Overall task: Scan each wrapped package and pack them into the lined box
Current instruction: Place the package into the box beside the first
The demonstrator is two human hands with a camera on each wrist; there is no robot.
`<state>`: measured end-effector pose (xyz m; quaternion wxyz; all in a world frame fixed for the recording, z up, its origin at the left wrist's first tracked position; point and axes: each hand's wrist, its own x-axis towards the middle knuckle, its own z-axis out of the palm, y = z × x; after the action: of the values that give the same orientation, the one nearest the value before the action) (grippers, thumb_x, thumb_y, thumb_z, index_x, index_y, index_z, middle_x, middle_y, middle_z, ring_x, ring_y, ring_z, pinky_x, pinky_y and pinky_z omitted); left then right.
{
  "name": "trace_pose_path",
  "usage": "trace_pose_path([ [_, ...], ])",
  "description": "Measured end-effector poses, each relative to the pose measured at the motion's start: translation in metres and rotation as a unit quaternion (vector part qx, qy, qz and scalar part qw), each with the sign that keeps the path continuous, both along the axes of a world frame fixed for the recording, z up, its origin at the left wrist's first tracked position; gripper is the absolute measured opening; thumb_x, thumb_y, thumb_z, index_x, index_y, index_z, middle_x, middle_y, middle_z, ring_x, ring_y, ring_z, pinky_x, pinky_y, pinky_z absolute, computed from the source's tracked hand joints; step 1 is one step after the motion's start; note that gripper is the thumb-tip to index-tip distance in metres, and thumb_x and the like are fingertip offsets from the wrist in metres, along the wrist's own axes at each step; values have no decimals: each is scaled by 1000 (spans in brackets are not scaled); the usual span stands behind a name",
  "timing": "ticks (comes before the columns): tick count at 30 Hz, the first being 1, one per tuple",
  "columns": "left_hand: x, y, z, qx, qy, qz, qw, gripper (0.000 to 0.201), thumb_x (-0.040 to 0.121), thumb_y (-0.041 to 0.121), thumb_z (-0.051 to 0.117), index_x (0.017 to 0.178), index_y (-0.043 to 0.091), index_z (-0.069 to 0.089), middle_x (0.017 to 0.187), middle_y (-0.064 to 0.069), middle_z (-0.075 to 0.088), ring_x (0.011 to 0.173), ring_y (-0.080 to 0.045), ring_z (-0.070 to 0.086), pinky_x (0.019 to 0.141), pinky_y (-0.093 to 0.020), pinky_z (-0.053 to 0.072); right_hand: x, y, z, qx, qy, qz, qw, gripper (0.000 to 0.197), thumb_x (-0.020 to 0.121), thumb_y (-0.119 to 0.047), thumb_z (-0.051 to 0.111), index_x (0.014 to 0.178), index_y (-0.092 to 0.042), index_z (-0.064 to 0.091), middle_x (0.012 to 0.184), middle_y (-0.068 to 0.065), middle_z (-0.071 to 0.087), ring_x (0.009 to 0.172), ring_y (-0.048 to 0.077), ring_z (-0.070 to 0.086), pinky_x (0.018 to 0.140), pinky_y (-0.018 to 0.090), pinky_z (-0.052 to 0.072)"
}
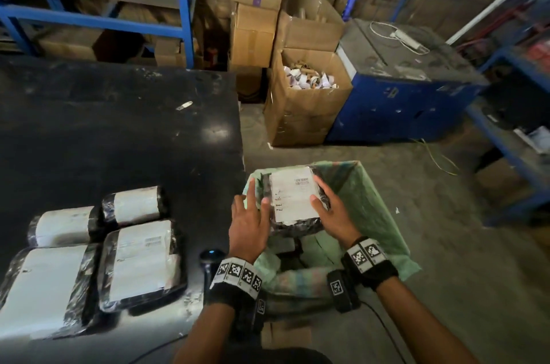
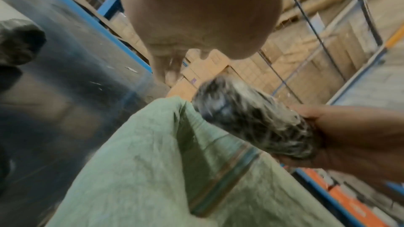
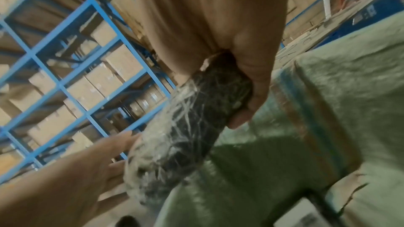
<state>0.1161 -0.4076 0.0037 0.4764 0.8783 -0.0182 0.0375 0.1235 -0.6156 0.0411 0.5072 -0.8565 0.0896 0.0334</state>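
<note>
My right hand (image 1: pixel 330 212) grips a black wrapped package (image 1: pixel 294 200) with a white label, holding it over the box lined with a green bag (image 1: pixel 375 209). My left hand (image 1: pixel 253 215) touches the package's left edge with straight fingers. In the right wrist view, the right hand (image 3: pixel 258 75) wraps the package (image 3: pixel 188 130) and the left hand (image 3: pixel 87 170) lies flat against its side above the liner (image 3: pixel 328 110). A labelled package (image 3: pixel 306 213) lies low in the box. Several more wrapped packages (image 1: pixel 143 256) rest on the black table (image 1: pixel 119 125). A dark scanner (image 1: pixel 212 258) stands by my left wrist.
Beyond the lined box stand an open carton of cardboard cores (image 1: pixel 309 90) and a blue machine (image 1: pixel 401 90). Stacked cartons (image 1: pixel 256 6) and blue racking (image 1: pixel 89 6) fill the back. A blue shelf frame (image 1: pixel 512 131) borders the floor at right.
</note>
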Motion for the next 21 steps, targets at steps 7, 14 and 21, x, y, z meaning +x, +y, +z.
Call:
trace_pose_path([
  [7, 8, -36, -64, 189, 18, 4, 982, 68, 100, 32, 34, 157, 1, 18, 165, -23, 15, 154, -37, 14, 120, -52, 29, 73, -95, -60, -203, 226, 87, 949, 58, 97, -22, 56, 152, -17, 37, 152, 11, 45, 137, 30, 46, 112, 32, 35],
  [14, 6, -44, -67, 232, 30, -13, 972, 70, 98, 16, 42, 158, -2, 10, 167, -20, 3, 156, -32, 1, 125, -47, 18, 88, -128, -152, -182, 312, 52, 931, 61, 98, -23, 54, 155, -21, 31, 155, 15, 40, 137, 36, 44, 113, 38, 36],
  [21, 11, -40, -69, 261, 42, -43, 964, 73, 97, 10, 53, 156, -6, 13, 166, -23, 8, 156, -34, 4, 125, -48, 20, 80, -127, -219, -141, 241, -43, 959, 57, 96, -9, 58, 150, -18, 41, 139, 19, 57, 124, 33, 57, 97, 22, 39],
])
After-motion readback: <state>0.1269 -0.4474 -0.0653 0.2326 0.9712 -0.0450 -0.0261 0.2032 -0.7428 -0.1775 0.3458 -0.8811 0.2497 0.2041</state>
